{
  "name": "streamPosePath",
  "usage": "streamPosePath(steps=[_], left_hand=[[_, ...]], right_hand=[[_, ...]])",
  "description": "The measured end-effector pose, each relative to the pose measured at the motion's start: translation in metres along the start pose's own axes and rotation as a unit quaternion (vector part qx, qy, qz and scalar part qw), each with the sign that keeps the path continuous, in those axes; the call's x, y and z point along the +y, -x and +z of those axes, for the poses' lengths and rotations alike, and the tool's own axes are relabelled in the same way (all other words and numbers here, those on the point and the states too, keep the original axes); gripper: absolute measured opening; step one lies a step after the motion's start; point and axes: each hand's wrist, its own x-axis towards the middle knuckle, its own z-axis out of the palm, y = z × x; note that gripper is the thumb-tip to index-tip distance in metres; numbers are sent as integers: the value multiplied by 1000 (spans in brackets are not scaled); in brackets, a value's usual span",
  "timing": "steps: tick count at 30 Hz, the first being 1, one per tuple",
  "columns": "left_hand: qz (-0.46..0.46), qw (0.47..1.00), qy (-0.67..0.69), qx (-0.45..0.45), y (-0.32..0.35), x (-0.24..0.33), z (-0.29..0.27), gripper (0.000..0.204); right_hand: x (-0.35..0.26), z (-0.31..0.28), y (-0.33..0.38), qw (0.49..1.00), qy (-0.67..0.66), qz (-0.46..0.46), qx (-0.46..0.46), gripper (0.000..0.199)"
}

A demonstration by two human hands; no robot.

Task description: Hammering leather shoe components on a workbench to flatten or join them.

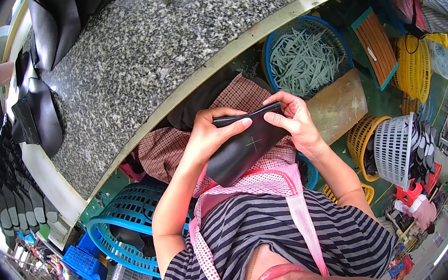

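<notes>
A black leather-like piece (244, 150) with a pale cross marked on its face is held up over my lap. My left hand (213, 133) grips its upper left edge, with the thumb pressed on the front. On the upper right edge my right hand (296, 119) pinches it between thumb and fingers. The top edge looks folded over and bends slightly between my two thumbs. The lower end of the piece hangs free, tilted down to the left over the pink apron (245, 184). Fingers behind the piece are partly hidden.
Ahead lies a speckled stone-topped table (159, 53), with black pieces (51, 27) at its left. A blue basket of pale strips (305, 53) stands to the right, near yellow baskets (414, 65) and a white basket (394, 151). At left sits a blue basket (125, 220). Other people are farther off.
</notes>
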Motion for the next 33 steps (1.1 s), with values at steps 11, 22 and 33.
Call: streamPosePath(steps=[11,22,33], left_hand=[[86,990,62,94,14,-11,1,25],[95,990,47,93,16,-16,-5,26],[110,973,22,200,32,-1,-2,44]], right_hand=[[18,-8,-5,992,-111,48,38,19],[13,0,-2,986,-143,78,41,20],[-6,-3,10,969,64,-237,14,21]])
